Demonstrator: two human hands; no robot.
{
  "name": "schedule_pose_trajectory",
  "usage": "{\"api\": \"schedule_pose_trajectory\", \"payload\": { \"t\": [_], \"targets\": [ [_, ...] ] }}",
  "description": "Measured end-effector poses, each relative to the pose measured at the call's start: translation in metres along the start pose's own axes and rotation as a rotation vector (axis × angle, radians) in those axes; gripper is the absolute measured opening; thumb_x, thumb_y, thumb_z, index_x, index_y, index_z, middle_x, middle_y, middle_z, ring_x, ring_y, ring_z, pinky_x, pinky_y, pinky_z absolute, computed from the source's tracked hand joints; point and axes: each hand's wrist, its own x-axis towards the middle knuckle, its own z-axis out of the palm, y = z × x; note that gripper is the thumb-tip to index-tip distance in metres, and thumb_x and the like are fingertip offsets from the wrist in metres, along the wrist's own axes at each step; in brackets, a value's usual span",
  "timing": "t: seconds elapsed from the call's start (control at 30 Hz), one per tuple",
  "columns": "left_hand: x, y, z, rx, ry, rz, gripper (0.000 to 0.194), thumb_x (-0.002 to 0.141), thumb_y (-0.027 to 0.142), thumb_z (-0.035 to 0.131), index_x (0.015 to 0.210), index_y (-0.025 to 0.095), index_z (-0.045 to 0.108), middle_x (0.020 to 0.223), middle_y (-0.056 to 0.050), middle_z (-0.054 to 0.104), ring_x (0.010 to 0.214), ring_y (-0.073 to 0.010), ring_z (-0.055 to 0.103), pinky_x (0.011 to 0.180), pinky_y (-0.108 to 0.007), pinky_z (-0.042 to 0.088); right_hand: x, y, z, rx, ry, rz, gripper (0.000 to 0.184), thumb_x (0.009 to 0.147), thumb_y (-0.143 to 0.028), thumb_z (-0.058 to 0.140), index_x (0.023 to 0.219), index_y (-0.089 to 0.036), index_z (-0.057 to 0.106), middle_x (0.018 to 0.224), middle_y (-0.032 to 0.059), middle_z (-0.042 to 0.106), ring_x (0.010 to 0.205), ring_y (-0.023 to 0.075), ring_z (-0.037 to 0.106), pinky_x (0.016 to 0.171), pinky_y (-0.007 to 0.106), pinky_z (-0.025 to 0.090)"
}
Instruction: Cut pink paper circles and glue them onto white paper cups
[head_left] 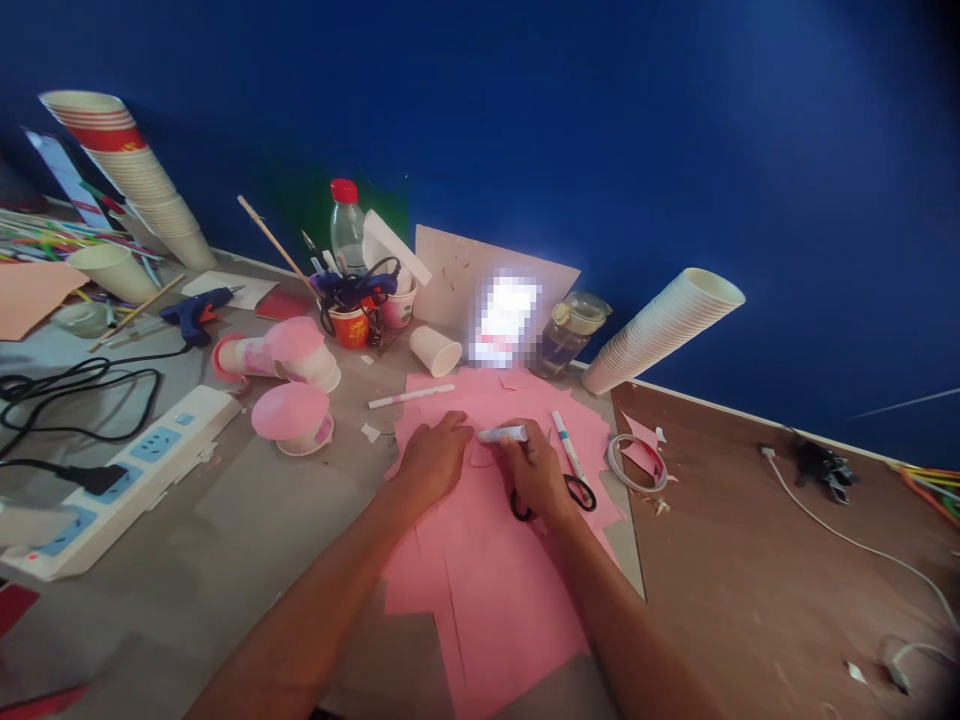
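Observation:
A short white tube [504, 434] is gripped between the thumb and fingers of my right hand [534, 470], pointing left. My left hand [436, 455] is closed, its fingertips close to the tube's left end; what they hold, if anything, is hidden. Under both hands lie overlapping sheets of pink paper [495, 610], with a small cut pink piece [482, 457] between the hands. Black-handled scissors [580, 492] are partly covered by my right hand and wrist. One white marker [570, 445] lies to the right, another marker [411, 396] beyond my left hand.
Pink-topped paper-cup pieces [291, 415] stand left, near a white power strip [142, 470] and a blue glue gun [196, 312]. A lit, blurred screen [506, 318] leans at the back. Stacked paper cups [660, 330] and a tape roll [615, 465] are right.

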Motion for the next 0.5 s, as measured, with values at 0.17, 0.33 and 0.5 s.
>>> {"api": "schedule_pose_trajectory", "payload": {
  "t": [0.17, 0.33, 0.5],
  "targets": [
    [0.0, 0.0, 0.001, 0.035, -0.022, -0.012, 0.032, 0.086, 0.014, 0.035, 0.107, 0.023, 0.058, 0.13, -0.005, 0.049, 0.084, -0.0181, 0.062, 0.071, -0.033, 0.045, -0.002, -0.008, -0.009, 0.028, -0.225, 0.001, 0.014, 0.083, -0.03, 0.049, 0.09, -0.021, 0.057, 0.081, 0.0016, 0.066, 0.08, 0.0192, 0.06, 0.072, 0.031, 0.045],
    [0.0, 0.0, 0.0, 0.024, -0.004, 0.0, 0.033, 0.087, 0.015, 0.035, 0.108, 0.024, 0.058, 0.13, -0.004, 0.049, 0.082, -0.0182, 0.063, 0.071, -0.035, 0.045, 0.003, 0.003, -0.011, 0.296, -0.086, 0.064, 0.018, 0.086, -0.037, 0.045, 0.091, -0.021, 0.053, 0.074, 0.0002, 0.062, 0.065, 0.0159, 0.058, 0.065, 0.03, 0.047],
    [0.0, -0.001, 0.0, 0.012, -0.014, 0.0, 0.034, 0.086, 0.015, 0.035, 0.11, 0.025, 0.057, 0.131, -0.004, 0.048, 0.086, -0.018, 0.062, 0.074, -0.033, 0.046, 0.002, 0.003, -0.001, 0.141, -0.002, 0.059, 0.018, 0.085, -0.034, 0.047, 0.096, -0.021, 0.053, 0.071, 0.0005, 0.061, 0.063, 0.017, 0.057, 0.061, 0.029, 0.044]
  ]
}}
